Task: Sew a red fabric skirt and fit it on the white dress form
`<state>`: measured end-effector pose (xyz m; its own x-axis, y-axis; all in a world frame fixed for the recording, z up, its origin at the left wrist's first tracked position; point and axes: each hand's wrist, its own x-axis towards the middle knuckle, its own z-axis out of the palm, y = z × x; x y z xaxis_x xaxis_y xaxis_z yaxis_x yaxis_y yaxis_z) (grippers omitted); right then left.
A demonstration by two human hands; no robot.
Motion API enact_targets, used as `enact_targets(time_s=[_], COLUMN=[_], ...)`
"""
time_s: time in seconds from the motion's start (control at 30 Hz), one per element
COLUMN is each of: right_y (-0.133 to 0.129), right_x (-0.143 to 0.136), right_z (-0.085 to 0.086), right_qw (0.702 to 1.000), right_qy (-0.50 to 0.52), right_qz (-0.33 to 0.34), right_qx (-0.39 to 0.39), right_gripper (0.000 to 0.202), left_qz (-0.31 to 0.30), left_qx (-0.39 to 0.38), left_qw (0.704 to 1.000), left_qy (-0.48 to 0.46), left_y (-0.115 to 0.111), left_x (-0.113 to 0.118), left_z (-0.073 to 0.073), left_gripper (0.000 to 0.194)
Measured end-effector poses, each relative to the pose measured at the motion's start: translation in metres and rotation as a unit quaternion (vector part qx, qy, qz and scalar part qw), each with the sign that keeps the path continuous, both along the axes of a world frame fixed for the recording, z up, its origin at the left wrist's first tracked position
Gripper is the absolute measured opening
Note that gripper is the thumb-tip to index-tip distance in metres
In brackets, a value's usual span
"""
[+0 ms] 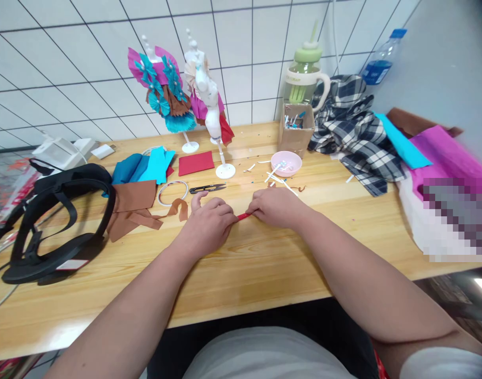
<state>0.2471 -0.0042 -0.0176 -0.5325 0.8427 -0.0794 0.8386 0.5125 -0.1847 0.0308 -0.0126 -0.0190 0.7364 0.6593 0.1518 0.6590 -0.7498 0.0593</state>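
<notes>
Between my two hands is a small, narrow red piece (243, 216), seemingly folded paper or cloth, its ends hidden by my fingers. My left hand (209, 223) pinches its left end, with the thumb side low over the wood. My right hand (274, 208) grips the other end with closed fingers. Just beyond my left hand lie black thread snips (207, 188) and a white ring of cord (172, 193). Brown strips (148, 218) are spread to the left. A flat red folded sheet (196, 163) rests farther back.
Miniature dress forms (213, 118) stand at the back, two dressed in coloured ruffles. A pink bowl (286, 164) and cardboard box (297, 129) are behind my right hand. A black headset frame (59, 221) occupies the left; a plaid cloth (351, 126) and magenta material (448, 152) lie right.
</notes>
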Motion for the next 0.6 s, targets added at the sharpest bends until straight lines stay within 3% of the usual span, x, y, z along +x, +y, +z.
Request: enact_targets(time_s=[0.27,0.37,0.47,0.6], right_y=[-0.012,-0.006,0.003,0.008], right_x=[-0.006,-0.001,0.005,0.006], right_z=[0.012,0.005,-0.005,-0.012], right_qw=[0.997,0.999,0.987,0.968], right_qy=[-0.068,0.006,0.138,0.215], right_qz=[-0.008,-0.016,-0.065,-0.119], right_qx=[-0.019,-0.044,-0.054,-0.044], right_gripper=[0.034,0.036,0.035,0.043], left_qz=[0.005,0.008,0.018,0.059], left_qx=[-0.008,-0.053,-0.102,-0.108], left_qw=[1.0,0.999,0.994,0.99], left_qy=[0.022,0.004,-0.025,-0.065], left_y=[-0.007,0.0,0.007,0.012], left_x=[-0.005,-0.009,-0.015,-0.018], left_z=[0.007,0.005,0.001,-0.005], left_gripper=[0.028,0.024,0.024,0.031])
